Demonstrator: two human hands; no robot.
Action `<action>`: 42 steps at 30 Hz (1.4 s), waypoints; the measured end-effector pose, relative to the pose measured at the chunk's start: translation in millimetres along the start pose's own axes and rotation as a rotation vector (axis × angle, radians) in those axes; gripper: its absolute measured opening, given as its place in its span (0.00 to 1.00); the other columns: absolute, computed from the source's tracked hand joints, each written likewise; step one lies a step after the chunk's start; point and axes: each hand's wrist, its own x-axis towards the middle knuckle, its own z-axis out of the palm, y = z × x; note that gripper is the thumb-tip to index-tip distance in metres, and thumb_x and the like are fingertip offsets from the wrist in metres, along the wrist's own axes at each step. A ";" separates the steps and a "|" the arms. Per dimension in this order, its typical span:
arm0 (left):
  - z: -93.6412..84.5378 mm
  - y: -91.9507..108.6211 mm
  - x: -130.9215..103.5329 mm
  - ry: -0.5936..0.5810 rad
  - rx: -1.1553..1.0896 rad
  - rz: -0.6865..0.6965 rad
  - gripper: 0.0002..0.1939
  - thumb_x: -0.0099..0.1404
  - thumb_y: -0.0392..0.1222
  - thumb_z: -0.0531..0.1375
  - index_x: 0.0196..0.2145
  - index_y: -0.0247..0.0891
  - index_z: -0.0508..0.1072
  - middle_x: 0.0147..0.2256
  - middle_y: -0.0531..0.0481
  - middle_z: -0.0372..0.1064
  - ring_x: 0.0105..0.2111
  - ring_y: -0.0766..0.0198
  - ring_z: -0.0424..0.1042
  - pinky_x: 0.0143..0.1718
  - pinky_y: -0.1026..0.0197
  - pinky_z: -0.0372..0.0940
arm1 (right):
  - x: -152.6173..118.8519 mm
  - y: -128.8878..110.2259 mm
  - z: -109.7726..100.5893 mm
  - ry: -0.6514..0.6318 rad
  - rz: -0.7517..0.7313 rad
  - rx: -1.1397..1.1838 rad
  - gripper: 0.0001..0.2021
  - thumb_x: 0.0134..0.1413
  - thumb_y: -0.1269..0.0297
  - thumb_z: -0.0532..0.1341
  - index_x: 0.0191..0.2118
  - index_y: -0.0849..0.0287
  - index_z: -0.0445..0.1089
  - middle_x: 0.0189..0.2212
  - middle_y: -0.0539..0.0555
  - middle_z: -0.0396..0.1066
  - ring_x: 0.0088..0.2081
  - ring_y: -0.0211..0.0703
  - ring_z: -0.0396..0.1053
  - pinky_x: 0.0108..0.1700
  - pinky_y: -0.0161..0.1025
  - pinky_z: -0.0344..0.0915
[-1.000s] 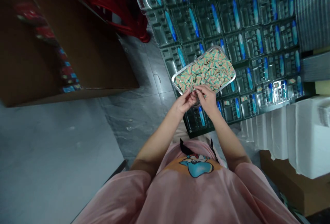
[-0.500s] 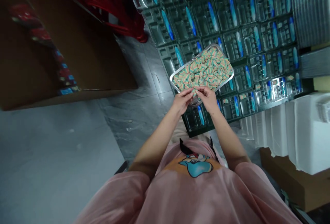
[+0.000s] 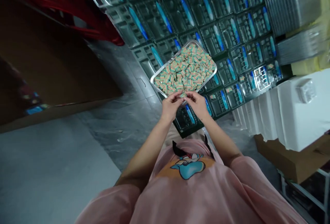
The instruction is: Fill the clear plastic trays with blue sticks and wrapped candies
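Note:
My left hand (image 3: 170, 107) and my right hand (image 3: 198, 105) meet at the near rim of a clear plastic tray (image 3: 160, 70). Between their fingertips is a small striped piece (image 3: 183, 95), pinched from both sides. A heap of similar flat pieces (image 3: 186, 68), striped orange, green and pale, fills the tray. Beneath it lie rows of clear moulded blister packs (image 3: 180, 118), many holding a blue pen-like stick (image 3: 190, 114). A few packs near the right front edge also hold a striped piece (image 3: 212, 96).
A red plastic stool (image 3: 85, 21) and a large cardboard box (image 3: 77, 76) stand at left. Stacked clear trays (image 3: 286, 3) sit at the far right, above white stacked sheets or bags (image 3: 296, 114). Another cardboard box (image 3: 294, 158) is below these. Grey tiled floor (image 3: 116, 127) shows at left.
The camera view has turned, shifting the packs, tray and stool leftward in the picture. Both hands stay together at the tray's near rim, fingertips still pinching a striped piece.

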 end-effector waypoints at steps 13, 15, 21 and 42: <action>-8.2 -20.4 -41.3 -0.077 0.143 -0.076 0.18 0.55 0.47 0.67 0.43 0.38 0.78 0.36 0.48 0.76 0.32 0.66 0.73 0.42 0.58 0.68 | -63.0 53.8 -98.6 0.157 0.216 -0.213 0.15 0.52 0.54 0.62 0.42 0.58 0.75 0.37 0.54 0.76 0.37 0.42 0.72 0.42 0.40 0.69; -18.1 -22.2 -43.8 -0.027 0.155 -0.074 0.17 0.55 0.47 0.66 0.42 0.38 0.78 0.36 0.49 0.76 0.31 0.67 0.73 0.40 0.60 0.68 | -54.0 57.5 -95.6 0.165 0.186 -0.265 0.15 0.53 0.55 0.61 0.41 0.58 0.75 0.37 0.54 0.76 0.37 0.42 0.72 0.42 0.40 0.68; -33.2 -21.9 -52.7 0.037 0.177 -0.073 0.17 0.56 0.47 0.66 0.42 0.38 0.78 0.36 0.49 0.76 0.30 0.68 0.72 0.39 0.62 0.69 | -25.4 50.2 -74.2 0.078 0.102 -0.452 0.11 0.56 0.60 0.59 0.40 0.57 0.75 0.35 0.53 0.76 0.36 0.42 0.72 0.45 0.41 0.67; -37.0 -15.7 -51.6 0.096 0.168 -0.037 0.16 0.56 0.47 0.66 0.41 0.38 0.78 0.35 0.49 0.76 0.31 0.67 0.71 0.40 0.62 0.68 | -26.5 46.8 -55.7 -0.013 0.103 -0.429 0.09 0.55 0.63 0.61 0.40 0.58 0.75 0.36 0.53 0.77 0.36 0.41 0.73 0.45 0.39 0.67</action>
